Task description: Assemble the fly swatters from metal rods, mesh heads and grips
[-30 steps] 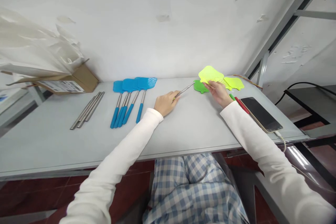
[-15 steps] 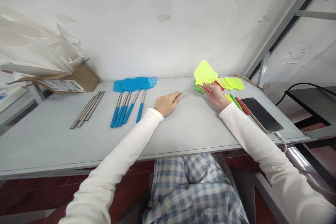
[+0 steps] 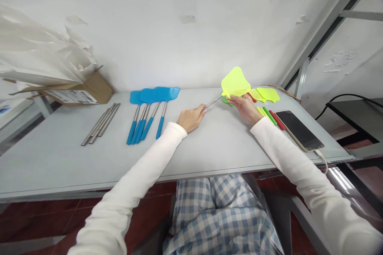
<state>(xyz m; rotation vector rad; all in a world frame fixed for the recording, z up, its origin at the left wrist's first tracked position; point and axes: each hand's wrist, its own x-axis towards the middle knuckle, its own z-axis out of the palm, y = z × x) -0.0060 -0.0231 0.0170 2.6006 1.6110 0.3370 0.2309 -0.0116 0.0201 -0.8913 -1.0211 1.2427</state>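
Left hand [image 3: 191, 118] fingers closed around metal rod [image 3: 213, 103]; right hand [image 3: 245, 108] fingers pinching yellow swatter head [image 3: 235, 83]; rod tip hidden.

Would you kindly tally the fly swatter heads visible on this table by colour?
Blue swatter heads: 3
Yellow swatter heads: 3
Green swatter head: 1
Total: 7

A red piece is partly hidden, so it is not counted.
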